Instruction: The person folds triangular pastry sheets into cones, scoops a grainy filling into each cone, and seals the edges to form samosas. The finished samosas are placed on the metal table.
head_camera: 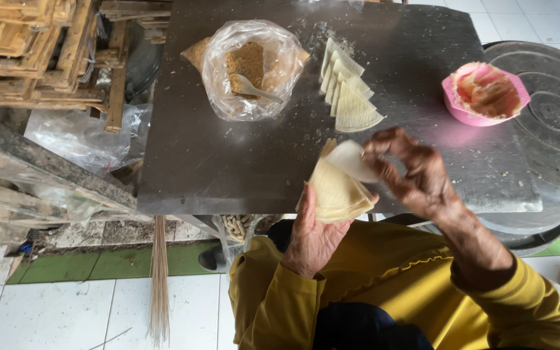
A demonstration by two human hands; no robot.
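Yellow sleeves (306, 304) frame the left hand (311, 236), which cradles a wrapper stack (335, 193). Right hand (416, 172) pinches the top wrapper (351, 159), peeling it up. Beyond the hands on the tabletop (228, 162): folded wrappers (350, 87), filling bag (249, 68), pink bowl (484, 94).

Mustard-yellow long sleeves (280, 304), ruffled trim.

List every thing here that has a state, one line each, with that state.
Bag: open, brown crumbs and a spoon inside.
Pink bowl: upright, uncovered, part filled.
Table wrappers: fanned in a row, lying flat.
Held stack: resting in the left hand.
Top wrapper: pinched and lifted by the right hand.
Broom: leaning under the table.
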